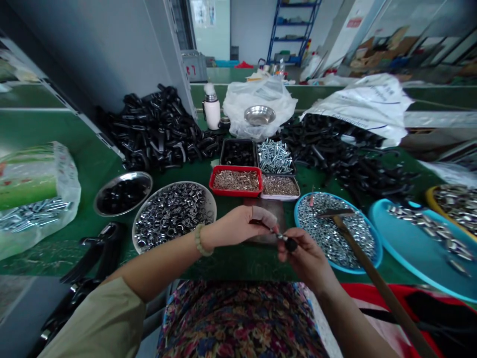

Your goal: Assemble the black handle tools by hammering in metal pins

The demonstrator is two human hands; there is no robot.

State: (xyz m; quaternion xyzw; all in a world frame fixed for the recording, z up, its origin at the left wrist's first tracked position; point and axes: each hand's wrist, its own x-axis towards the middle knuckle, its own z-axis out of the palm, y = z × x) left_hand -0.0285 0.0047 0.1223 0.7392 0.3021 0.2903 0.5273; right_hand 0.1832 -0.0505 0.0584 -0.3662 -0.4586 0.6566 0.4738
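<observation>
Sitting at a green-topped workbench with a flowery cloth over my lap [238,318], and from the head cam both hands are up front, close together over the bench. Between them is a small black round knob with a thin silver screw in it [288,242]. The right hand [305,261] has its fingers curled narrow around the knob, and the left hand [238,224] looks pinched in on the screw end, though its fingertips are partly hidden, so I can't say exactly how. Holding it this close probably makes the fiddly bit easier to control.

Parts are spread around within easy reach, which seems deliberate: a round steel bowl of shiny metal rings [212,206] by the left hand, and a bright blue round tray of zinc-coloured nuts [300,214] by the right, with a wooden-handled hammer [376,283] lying across it. Just ahead sits a red rectangular tray of slim brass-coloured screws [235,193], and heaps of black plastic handles [156,132] fill the far side of the bench.
</observation>
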